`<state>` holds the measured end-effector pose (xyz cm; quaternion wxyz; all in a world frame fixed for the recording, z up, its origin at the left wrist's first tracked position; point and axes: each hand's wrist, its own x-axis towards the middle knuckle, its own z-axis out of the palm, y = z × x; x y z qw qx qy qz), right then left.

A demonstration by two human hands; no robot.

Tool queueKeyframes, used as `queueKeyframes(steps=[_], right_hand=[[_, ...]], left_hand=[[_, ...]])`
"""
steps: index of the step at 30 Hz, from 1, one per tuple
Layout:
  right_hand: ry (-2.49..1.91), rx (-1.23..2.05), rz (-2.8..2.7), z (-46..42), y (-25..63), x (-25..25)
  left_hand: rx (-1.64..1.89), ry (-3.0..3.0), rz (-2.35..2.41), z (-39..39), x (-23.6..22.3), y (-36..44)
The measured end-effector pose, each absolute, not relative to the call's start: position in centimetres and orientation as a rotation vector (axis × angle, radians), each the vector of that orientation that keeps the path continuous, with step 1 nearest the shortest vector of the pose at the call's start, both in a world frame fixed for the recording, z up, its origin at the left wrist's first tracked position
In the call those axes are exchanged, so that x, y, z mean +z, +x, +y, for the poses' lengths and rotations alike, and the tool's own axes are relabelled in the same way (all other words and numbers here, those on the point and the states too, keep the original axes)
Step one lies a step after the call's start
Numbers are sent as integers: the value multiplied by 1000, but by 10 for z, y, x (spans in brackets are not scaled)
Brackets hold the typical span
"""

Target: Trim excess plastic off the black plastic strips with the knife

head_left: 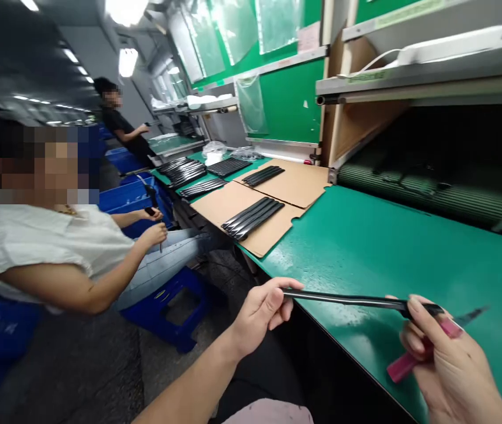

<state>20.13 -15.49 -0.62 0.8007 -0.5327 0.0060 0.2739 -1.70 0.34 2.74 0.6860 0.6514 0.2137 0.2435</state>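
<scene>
A long, thin, glossy black strip (pixel 348 300) is stretched between my hands, nearly level, over the front edge of the green table (pixel 365 247). My left hand (pixel 257 312) is closed on its left end, thumb against the fingers. At the thicker right end, my right hand (pixel 454 359) grips the strip between thumb and fingers. The same hand also keeps a pink-handled tool (pixel 403 366) in the palm; its thin dark pointed end sticks out past the knuckles, blurred.
Several similar black strips (pixel 253 218) lie on brown cardboard (pixel 295 179) farther left. A seated co-worker (pixel 56 247) on a blue stool (pixel 175 306) handles a dark piece. A ribbed conveyor belt (pixel 427 182) runs under the shelf (pixel 409 73). Another person (pixel 122 121) stands behind.
</scene>
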Motion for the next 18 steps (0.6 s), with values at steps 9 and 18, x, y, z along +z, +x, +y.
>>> queueKeyframes(steps=[9,18], right_hand=[[-1251,714,82,-146,194,-9],[-1160,899,47,-135,191,-25]], left_hand=[[640,985,404,8,18,-14],[741,693,197,10,10,-7]])
